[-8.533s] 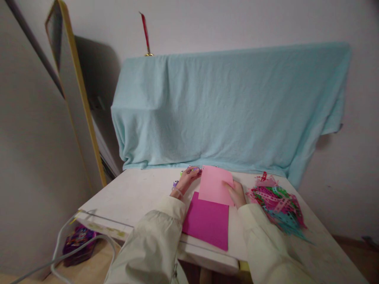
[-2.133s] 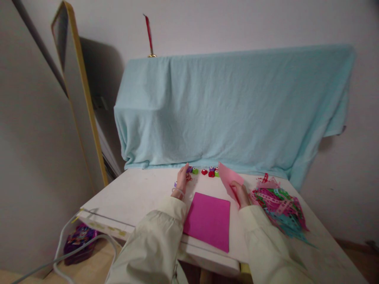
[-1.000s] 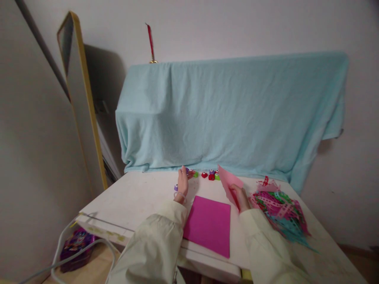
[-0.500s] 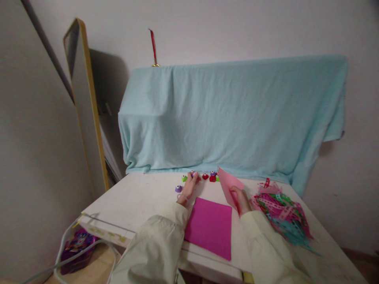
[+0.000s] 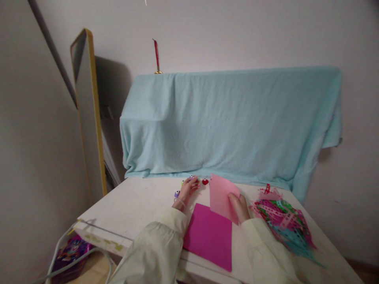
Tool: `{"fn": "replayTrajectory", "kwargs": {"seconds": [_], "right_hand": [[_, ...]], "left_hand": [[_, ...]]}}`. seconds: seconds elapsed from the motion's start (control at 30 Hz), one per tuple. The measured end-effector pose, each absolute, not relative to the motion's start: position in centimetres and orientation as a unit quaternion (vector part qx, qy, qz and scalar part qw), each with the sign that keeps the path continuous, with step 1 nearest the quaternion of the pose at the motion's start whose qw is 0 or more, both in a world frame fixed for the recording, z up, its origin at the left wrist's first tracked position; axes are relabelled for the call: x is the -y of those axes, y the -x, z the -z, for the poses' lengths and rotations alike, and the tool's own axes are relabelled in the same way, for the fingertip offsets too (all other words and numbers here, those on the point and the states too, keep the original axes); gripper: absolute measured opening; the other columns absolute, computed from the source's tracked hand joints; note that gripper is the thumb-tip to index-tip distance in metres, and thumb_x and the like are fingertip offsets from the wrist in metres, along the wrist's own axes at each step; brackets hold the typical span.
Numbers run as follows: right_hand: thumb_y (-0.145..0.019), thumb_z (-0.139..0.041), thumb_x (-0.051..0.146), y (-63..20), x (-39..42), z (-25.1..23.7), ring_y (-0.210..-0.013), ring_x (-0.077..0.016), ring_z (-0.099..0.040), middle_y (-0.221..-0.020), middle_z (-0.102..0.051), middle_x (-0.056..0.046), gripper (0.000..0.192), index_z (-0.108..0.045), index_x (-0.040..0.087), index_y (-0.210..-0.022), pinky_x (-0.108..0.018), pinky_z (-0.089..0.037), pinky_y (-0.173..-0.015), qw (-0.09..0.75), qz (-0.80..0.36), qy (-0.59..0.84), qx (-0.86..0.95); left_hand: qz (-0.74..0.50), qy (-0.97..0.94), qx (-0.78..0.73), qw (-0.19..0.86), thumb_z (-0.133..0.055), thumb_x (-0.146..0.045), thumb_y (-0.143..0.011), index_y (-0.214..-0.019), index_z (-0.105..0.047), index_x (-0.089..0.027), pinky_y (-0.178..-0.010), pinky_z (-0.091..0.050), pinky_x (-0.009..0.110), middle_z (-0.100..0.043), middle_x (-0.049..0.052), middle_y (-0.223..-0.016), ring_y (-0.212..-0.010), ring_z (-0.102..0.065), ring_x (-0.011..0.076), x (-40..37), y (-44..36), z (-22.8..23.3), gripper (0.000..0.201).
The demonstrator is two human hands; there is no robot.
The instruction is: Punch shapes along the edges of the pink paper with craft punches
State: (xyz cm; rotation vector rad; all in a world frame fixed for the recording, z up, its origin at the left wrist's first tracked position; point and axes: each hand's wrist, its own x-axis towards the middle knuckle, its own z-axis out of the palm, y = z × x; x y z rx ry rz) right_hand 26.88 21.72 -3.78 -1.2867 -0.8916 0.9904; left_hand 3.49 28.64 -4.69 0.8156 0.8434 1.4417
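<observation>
Since 0.5 s ago: pale pink rectangular paper sheet (image 5: 222, 199) swung from narrow, steep view to broader face & shifted L; small pcs. formerly visible nr its L edge now hidden behind it. L hand (image 5: 188, 190) also slightly L, now partly covering a small green pc. w/ white eye (image 5: 182, 183).

R hand (image 5: 239, 205): closed on pink sheet's R side, thumb on near face, fingers mostly hidden behind. Sheet tilted up over white tabletop (image 5: 133, 201), its lower part overlapping (in view) the top edge of a flat magenta square sheet (image 5: 209, 236); contact btwn the two: can't tell.

L hand: fingers part-curled, half open, at a small purple pc. w/ white eye (image 5: 192, 178) nr back of table; gripped or only touched, can't tell. Second purple pc. (image 5: 177, 194) just beside L wrist, which has pale band (image 5: 179, 202). Small red pc. w/ white eye (image 5: 205, 181) on table btwn L fingertips & pink sheet.

R of R hand: tangled heap of pink, green, red & teal perforated strips (image 5: 284, 221). Light blue draped cloth (image 5: 231, 126) behind table.
</observation>
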Motion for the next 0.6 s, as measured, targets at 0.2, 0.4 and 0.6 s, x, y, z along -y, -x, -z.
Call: {"fn": "replayTrajectory", "kwargs": {"seconds": [0.2,0.4,0.6], "right_hand": [[-0.066,-0.062,0.041,-27.0,-21.5,3.1,-0.080,-0.0257,-0.063,-0.076,-0.071,-0.005,0.027,-0.068,0.019,-0.081,-0.028,-0.048,-0.066,0.590,-0.333,0.556,0.481],[-0.073,-0.054,0.040,-26.9,-21.7,3.3,-0.081,-0.0247,-0.063,-0.080,-0.071,-0.004,0.030,-0.069,0.019,-0.089,-0.029,-0.048,-0.074,0.569,-0.246,0.531,0.578],[-0.081,-0.047,0.033,-27.2,-22.3,4.3,-0.079,-0.0221,-0.062,-0.076,-0.068,-0.003,0.034,-0.067,0.016,-0.104,-0.027,-0.046,-0.075,0.521,-0.222,0.533,0.629]], "left_hand": [[-0.604,-0.362,-0.318,0.635,-0.075,-0.032,-0.073,-0.087,-0.064,-0.014,-0.082,-0.053,0.029,-0.070,0.009,-0.092,-0.084,-0.068,0.0178,-27.9,-3.7,4.0,0.025],[-0.558,-0.407,-0.291,0.662,-0.071,-0.032,-0.078,-0.096,-0.065,-0.011,-0.092,-0.050,0.030,-0.068,0.014,-0.107,-0.098,-0.066,0.0202,-27.0,-4.2,3.5,0.029],[-0.541,-0.412,-0.271,0.681,-0.064,-0.032,-0.083,-0.097,-0.064,-0.013,-0.089,-0.052,0.027,-0.069,0.010,-0.104,-0.093,-0.067,0.0175,-26.9,-4.3,3.6,0.023]]}}
